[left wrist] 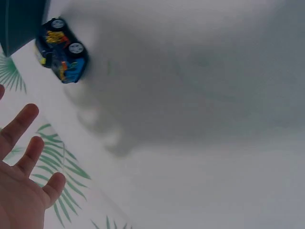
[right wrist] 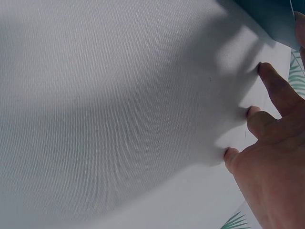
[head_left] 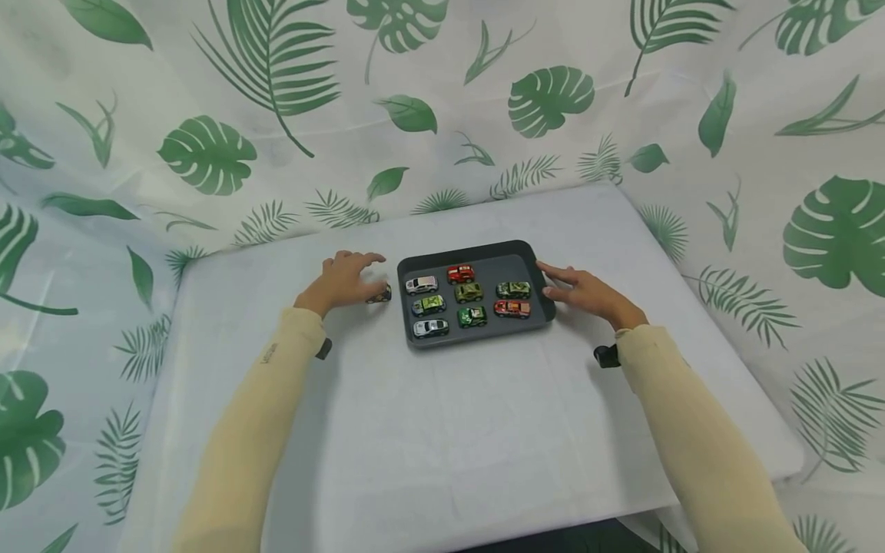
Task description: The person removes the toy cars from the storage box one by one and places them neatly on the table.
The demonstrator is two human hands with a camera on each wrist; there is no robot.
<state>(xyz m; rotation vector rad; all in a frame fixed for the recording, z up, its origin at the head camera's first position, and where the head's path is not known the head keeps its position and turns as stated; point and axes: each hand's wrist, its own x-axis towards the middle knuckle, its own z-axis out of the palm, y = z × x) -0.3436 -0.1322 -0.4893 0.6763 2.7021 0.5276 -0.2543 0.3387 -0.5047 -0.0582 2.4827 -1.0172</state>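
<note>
A small dark toy car point(left wrist: 62, 50) with blue and yellow markings lies on the white table, just left of the grey tray point(head_left: 477, 333). My left hand point(head_left: 340, 283) is over this car, with fingers spread and the thumb close to it; whether they touch I cannot tell. In the left wrist view the outstretched fingers point(left wrist: 31, 152) stand apart from the car. My right hand point(head_left: 588, 294) is at the tray's right end, fingers extended against the rim. Several of its fingertips point(right wrist: 253, 110) rest on the table in the right wrist view.
Several toy cars stand in the tray in loose columns, among them a silver car point(head_left: 431, 328), a red car point(head_left: 460, 274) and a green car point(head_left: 472, 316). A leaf-patterned sheet point(head_left: 442, 115) hangs behind the white table point(head_left: 470, 430).
</note>
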